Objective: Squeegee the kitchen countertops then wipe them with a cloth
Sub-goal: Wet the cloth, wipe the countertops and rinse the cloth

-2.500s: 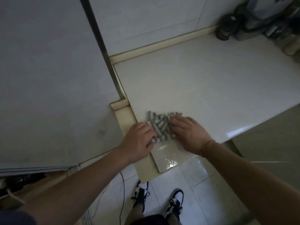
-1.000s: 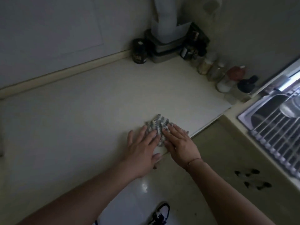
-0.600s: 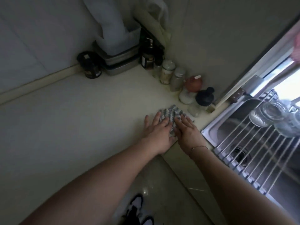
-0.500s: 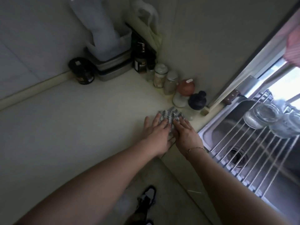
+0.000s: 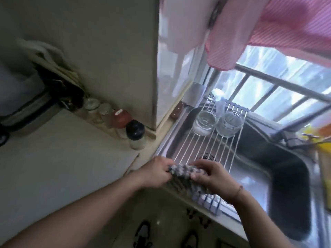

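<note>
A grey checked cloth (image 5: 182, 171) hangs in the air over the near end of the wire rack (image 5: 206, 149) that lies across the steel sink (image 5: 254, 176). My left hand (image 5: 154, 173) grips the cloth's left end. My right hand (image 5: 211, 176) grips its right end, fingers curled over the top. The pale countertop (image 5: 62, 158) lies to the left of both hands, and neither hand touches it.
Two glass jars (image 5: 204, 122) stand upside down on the rack's far end. Spice jars, one with a black cap (image 5: 135, 130), line the wall at the counter's back right corner. A pink cloth (image 5: 268, 31) hangs above the barred window.
Both hands pressed the cloth flat on the counter and slid it right to the corner by the sink. Now they have lifted it off and grip it over the rack.
</note>
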